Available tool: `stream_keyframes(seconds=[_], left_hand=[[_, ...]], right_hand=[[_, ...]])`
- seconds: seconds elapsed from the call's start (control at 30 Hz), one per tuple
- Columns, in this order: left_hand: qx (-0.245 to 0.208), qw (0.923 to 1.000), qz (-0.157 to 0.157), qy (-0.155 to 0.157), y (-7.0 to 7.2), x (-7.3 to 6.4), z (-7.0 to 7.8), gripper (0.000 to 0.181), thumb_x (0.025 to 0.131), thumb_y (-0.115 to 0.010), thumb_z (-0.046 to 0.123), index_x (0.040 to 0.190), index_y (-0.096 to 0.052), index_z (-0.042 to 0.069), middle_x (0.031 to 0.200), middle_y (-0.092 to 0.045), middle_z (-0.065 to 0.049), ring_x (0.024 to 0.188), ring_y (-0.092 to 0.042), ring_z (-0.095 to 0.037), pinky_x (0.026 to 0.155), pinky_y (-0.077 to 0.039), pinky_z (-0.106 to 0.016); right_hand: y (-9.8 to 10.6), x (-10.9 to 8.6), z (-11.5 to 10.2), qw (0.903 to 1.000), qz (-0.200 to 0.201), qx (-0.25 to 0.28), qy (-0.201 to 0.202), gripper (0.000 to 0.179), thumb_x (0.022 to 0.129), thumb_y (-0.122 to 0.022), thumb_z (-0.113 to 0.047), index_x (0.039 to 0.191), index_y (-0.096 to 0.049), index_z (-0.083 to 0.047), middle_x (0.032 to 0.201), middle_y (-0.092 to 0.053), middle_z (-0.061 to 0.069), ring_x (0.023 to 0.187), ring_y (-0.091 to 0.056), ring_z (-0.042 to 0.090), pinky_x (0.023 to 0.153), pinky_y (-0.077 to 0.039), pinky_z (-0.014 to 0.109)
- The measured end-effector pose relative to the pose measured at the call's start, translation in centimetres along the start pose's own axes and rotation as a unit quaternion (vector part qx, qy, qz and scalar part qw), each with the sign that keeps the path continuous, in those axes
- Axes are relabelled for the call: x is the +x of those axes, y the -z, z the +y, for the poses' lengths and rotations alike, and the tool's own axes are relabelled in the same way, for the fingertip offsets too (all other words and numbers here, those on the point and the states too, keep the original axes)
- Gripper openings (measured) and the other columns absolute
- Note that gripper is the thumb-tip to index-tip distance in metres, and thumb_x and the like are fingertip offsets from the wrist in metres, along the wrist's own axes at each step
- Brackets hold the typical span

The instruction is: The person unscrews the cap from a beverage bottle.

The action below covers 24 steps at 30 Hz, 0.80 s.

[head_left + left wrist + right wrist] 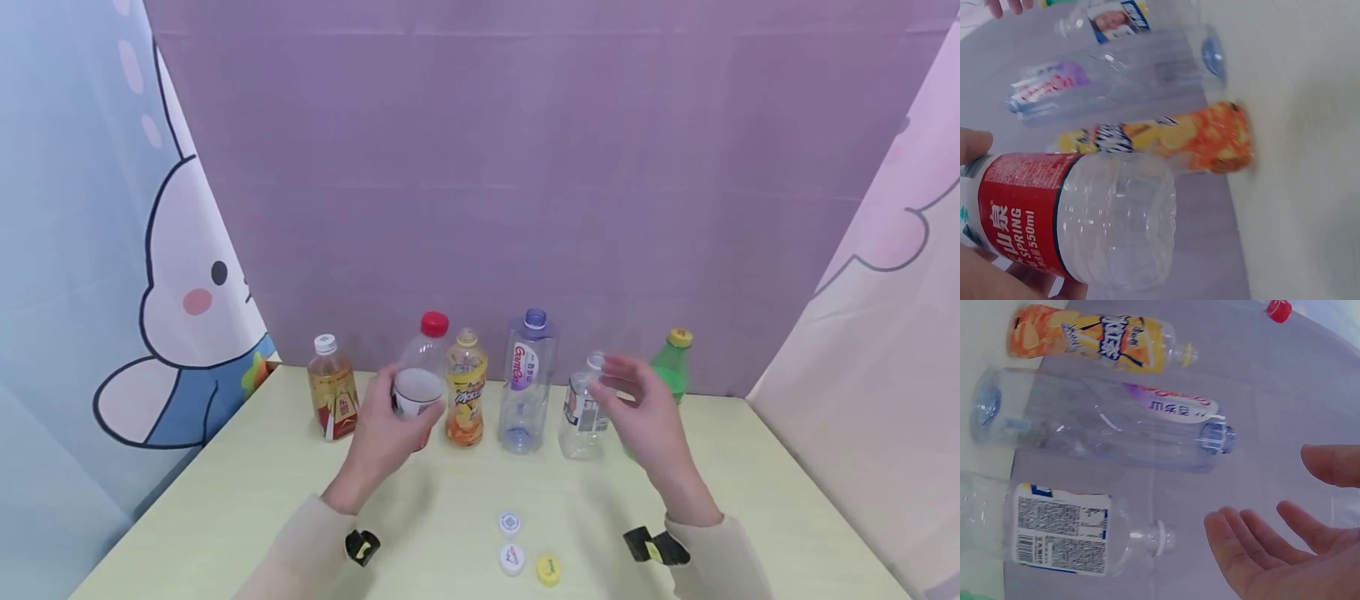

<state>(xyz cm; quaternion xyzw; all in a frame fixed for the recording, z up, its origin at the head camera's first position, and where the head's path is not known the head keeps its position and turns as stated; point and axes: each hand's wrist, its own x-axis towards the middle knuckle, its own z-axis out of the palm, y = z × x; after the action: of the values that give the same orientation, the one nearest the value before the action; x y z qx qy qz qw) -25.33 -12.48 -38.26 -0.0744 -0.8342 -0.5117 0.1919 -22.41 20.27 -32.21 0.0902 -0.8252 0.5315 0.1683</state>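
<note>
My left hand (390, 425) grips a clear water bottle (1116, 219) with a red and white label around its middle. Its red cap (434, 324) is on, and the bottle is raised above the table. My right hand (647, 408) is beside a clear bottle (583, 417) with a white printed label and no cap. In the right wrist view, the fingers (1235, 534) are spread from the thumb with nothing between them, a little away from that bottle's neck.
Along the back stand an amber drink bottle (333, 392), an orange-yellow tea bottle (467, 392), a tall bluish bottle (525, 400) and a green bottle (672, 367) with a yellow cap. Two white caps (512, 559) and a yellow cap (548, 570) lie on the table (465, 508) in front.
</note>
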Motion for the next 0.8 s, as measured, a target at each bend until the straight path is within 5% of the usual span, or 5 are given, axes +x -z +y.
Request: stream_keyframes(seconds=[0.2,0.47,0.8], left_hand=[[-0.023,0.9967,-0.02,-0.075,-0.3,-1.0,1.9,0.068,0.086,-0.083,0.023,0.142,-0.045,0.013,0.131,-0.051,-0.008,0.116,-0.056,-0.028,0.093,-0.054,-0.053],[-0.047,0.9894,-0.053,-0.127,-1.4,-2.5,4.4,0.069,0.084,-0.086,0.023,0.142,-0.05,0.015,0.126,-0.054,-0.002,0.111,-0.058,-0.023,0.092,-0.053,-0.046],[0.011,0.9859,-0.063,-0.155,-1.3,-3.6,5.4,0.071,0.077,-0.09,0.023,0.138,-0.056,0.021,0.119,-0.056,0.0,0.104,-0.058,-0.018,0.088,-0.054,-0.043]], right_hand=[[-0.1,-1.0,-1.4,0.9992,-0.031,0.026,-0.006,0.048,0.099,-0.069,-0.024,0.14,-0.054,-0.005,0.133,-0.062,0.015,0.12,-0.061,0.024,0.092,-0.05,0.017],[-0.3,-2.3,-2.6,0.9955,-0.066,0.069,0.005,0.049,0.097,-0.071,-0.021,0.141,-0.054,-0.005,0.128,-0.064,0.019,0.107,-0.068,0.01,0.092,-0.053,0.021],[-0.6,-2.9,-3.0,0.9864,-0.094,0.129,0.04,0.042,0.098,-0.066,-0.009,0.137,-0.054,0.003,0.115,-0.067,0.025,0.097,-0.072,0.024,0.085,-0.059,0.032]])
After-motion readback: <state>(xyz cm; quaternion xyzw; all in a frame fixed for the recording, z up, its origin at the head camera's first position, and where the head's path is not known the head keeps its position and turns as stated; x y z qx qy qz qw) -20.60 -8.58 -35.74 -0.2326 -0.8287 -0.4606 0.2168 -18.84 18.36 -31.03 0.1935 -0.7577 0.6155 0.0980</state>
